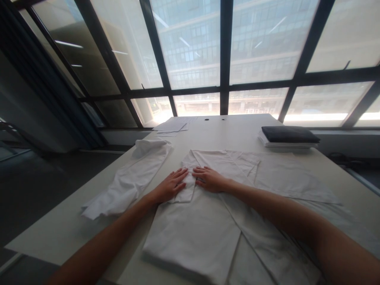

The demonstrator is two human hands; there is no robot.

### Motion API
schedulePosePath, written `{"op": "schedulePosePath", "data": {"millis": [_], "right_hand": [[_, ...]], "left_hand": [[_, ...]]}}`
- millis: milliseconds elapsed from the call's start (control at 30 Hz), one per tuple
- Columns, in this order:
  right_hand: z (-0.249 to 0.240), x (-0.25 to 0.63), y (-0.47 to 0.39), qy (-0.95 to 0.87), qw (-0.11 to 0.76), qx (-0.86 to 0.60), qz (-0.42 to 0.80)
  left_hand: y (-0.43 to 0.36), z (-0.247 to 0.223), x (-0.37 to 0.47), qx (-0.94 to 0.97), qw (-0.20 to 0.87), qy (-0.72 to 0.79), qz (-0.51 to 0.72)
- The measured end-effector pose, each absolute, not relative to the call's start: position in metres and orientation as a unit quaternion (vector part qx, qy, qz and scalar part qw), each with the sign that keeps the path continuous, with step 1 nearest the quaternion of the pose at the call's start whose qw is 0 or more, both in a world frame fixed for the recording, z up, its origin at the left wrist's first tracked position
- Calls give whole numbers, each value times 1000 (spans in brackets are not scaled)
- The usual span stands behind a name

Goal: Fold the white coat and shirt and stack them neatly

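A white garment [204, 221], which looks like a shirt or coat, is spread over the near half of the table with parts of it folded over. My left hand [170, 186] lies flat on a folded strip at its left side, fingers stretched out. Just right of it, my right hand [209, 179] rests flat on the same folded area, fingers pointing left. The fingertips of the two hands nearly meet. Neither hand grips the cloth. One white sleeve-like piece of cloth [130, 178] lies crumpled to the left; whether it joins the garment cannot be seen.
The white table [228, 130] reaches toward large framed windows [196, 43]. Paper sheets [170, 126] lie at its far left. A dark folded cloth [289, 134] sits on white folded cloth at the far right. A dark curtain [44, 71] hangs at the left.
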State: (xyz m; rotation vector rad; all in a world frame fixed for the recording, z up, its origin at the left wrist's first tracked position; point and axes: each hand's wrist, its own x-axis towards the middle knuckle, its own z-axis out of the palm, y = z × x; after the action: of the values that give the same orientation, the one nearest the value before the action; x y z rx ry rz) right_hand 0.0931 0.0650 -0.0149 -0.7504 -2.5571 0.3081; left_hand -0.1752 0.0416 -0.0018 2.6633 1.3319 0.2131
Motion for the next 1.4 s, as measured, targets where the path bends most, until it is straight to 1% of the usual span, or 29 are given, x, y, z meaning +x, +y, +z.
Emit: {"op": "schedulePosePath", "data": {"millis": [367, 600, 800, 1000, 1167, 1267, 1400], "right_hand": [[-13, 93, 64, -929, 223, -275, 113], [-17, 93, 66, -927, 222, -280, 116], [-15, 94, 65, -926, 225, -278, 119], [-15, 94, 66, -927, 221, -277, 122], [-13, 94, 65, -927, 220, -275, 126], [-13, 94, 65, -927, 219, -274, 128], [-15, 94, 66, -929, 221, -271, 120]], "left_hand": [[49, 8, -170, 852, 57, 518, 52], [73, 1, -167, 835, 41, 546, 51], [101, -9, -167, 819, 24, 562, 115], [122, -16, -170, 825, -13, 532, 193], [122, -18, -171, 832, -26, 519, 195], [119, -15, -171, 839, -15, 505, 201], [113, -12, -165, 834, 22, 495, 244]]}}
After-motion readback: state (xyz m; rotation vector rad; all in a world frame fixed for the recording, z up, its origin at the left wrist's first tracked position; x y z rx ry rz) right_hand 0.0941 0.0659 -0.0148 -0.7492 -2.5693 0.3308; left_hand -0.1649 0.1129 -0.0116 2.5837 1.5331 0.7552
